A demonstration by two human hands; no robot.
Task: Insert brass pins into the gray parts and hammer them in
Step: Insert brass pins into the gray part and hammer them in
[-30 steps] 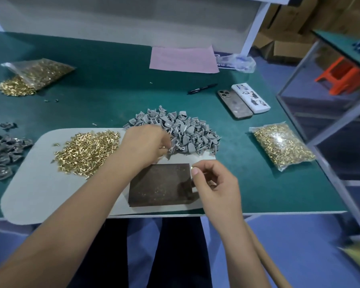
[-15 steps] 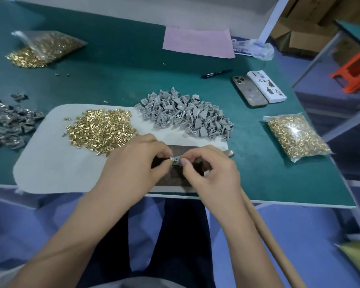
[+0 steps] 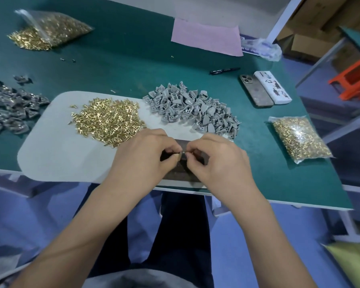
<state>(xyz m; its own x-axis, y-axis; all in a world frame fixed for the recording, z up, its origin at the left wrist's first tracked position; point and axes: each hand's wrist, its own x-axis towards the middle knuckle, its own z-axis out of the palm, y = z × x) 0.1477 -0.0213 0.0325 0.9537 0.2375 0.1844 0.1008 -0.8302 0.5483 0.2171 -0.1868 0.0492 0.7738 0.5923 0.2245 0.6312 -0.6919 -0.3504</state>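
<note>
- Insertion step, it seems: left hand (image 3: 146,156) and right hand (image 3: 218,161) meet over the dark block (image 3: 181,171) at the bench (image 3: 133,59) edge
- Both hands' fingers pinch a small gray part (image 3: 183,153); any pin there is too small to tell
- Loose pins (image 3: 106,121) and gray parts (image 3: 191,109) lie just beyond
- Next: seat the pin straight, then fetch a hammer; none visible

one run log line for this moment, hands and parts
stage: pin insertion | left hand: pinching small part | right hand: pinching at same part | over: dark block | hammer: not in view
</note>
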